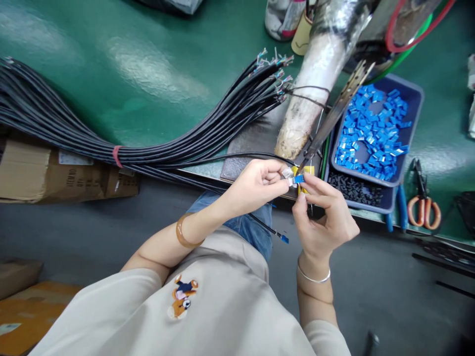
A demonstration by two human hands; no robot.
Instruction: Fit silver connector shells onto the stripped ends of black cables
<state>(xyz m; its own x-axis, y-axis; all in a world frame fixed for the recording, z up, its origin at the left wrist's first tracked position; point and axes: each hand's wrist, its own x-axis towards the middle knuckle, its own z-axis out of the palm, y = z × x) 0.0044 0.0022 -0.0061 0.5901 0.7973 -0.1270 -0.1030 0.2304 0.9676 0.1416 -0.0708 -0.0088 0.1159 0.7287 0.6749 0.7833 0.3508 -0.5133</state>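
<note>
Nearest, a pale cotton-looking shirt (pixel 222 306) is filling the foreground, and a loose black cable (pixel 263 225) is hanging over the jeans (pixel 245 222) with a blue plug (pixel 284 239) on its end. At the bench edge, the left hand (pixel 260 180) is pinching a pale wire end (pixel 290 182) between thumb and forefinger. The blue connector (pixel 298 179) is sitting between both hands, against that wire end; the right hand (pixel 324 210) is bringing a fingertip against its far side, thumb curling lower — can't tell if it's gripping anything. Step looks like fine fitting at the connector; next move is probably calling for a steady left pinch and small fingertip corrections. Yellow piece (pixel 308 172) is showing behind, mostly hidden. A tapering, perforated metal strip (pixel 347 101) is pointing down at the fingers, beside a cylinder wrapped in glossy film (pixel 311 84). Right: a smooth plastic tray (pixel 418 109) is holding small boxy blue connectors, black bits below; orange-handled cutters (pixel 423 205) are lying alongside. Left: matte, rubbery-looking black cables (pixel 166 153) are curving in a bundle — red tie (pixel 118 156), frayed coloured ends — across the shiny green bench (pixel 218 44).
</note>
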